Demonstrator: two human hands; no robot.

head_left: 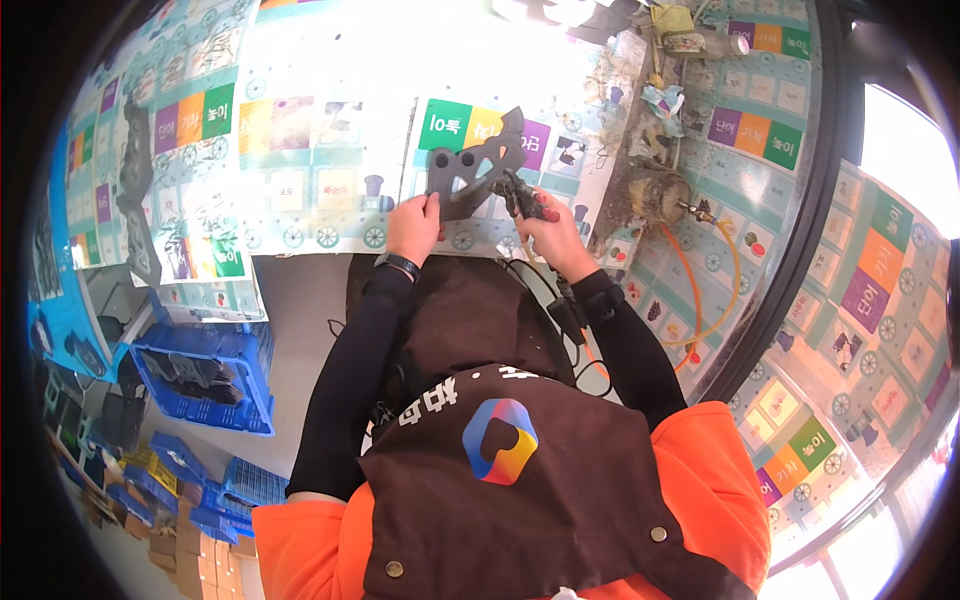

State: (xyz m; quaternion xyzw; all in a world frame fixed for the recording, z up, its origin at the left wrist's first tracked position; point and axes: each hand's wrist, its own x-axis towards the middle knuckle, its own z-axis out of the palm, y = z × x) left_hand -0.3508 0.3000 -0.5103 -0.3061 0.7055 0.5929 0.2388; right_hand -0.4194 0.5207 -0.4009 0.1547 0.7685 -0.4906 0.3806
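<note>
My left hand [412, 230] is closed on the lower left edge of a dark grey moulded plastic part [465, 168]. The part has round holes, cut-out openings and a pointed upper right end, and it is held over the near edge of the patterned tabletop. Wrapped in my right hand [558, 238] is a dark, grimy hand tool with red on its handle [520, 196]. The tool's head is against or just in front of the part's right side; whether they touch, I cannot tell. Its exact kind is unclear.
More dark moulded parts [136, 190] lie along the table's left side. A blue crate [262, 395] with dark parts stands lower left. Grimy debris [622, 150] and a clear bottle [700, 43] are at the right, above an orange hose [690, 275] and a yellow hose [738, 270].
</note>
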